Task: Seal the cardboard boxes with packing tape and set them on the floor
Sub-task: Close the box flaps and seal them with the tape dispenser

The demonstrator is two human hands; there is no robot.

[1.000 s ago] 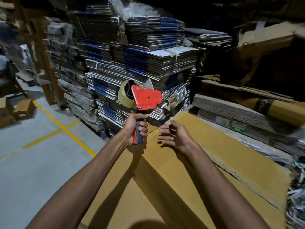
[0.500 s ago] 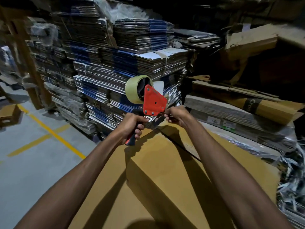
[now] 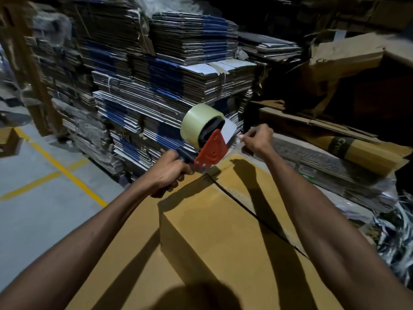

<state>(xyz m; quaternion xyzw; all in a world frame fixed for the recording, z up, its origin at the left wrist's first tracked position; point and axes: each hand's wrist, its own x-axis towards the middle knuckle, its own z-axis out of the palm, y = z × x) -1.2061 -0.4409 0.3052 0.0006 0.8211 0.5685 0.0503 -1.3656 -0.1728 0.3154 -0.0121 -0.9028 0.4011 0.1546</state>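
Note:
A brown cardboard box (image 3: 214, 229) lies in front of me, its top flaps meeting along a dark seam that runs away from me. My left hand (image 3: 168, 173) grips the handle of a red tape dispenser (image 3: 211, 151), which carries a roll of clear packing tape (image 3: 196, 121). The dispenser hangs tilted over the far end of the box, its lower edge close to the seam. My right hand (image 3: 259, 138) is just right of the dispenser and pinches the free end of the tape between its fingertips.
Tall stacks of flattened cartons (image 3: 156, 74) stand right behind the box. More flat cardboard and a wrapped roll (image 3: 362, 151) lie on the right. Grey floor with yellow lines (image 3: 60, 168) spreads to the left, with a small box (image 3: 9, 142) at its edge.
The dispenser has tipped forward and dropped towards the far end of the box. My right hand went from open beside the handle to pinching the tape end and has drawn it to the right.

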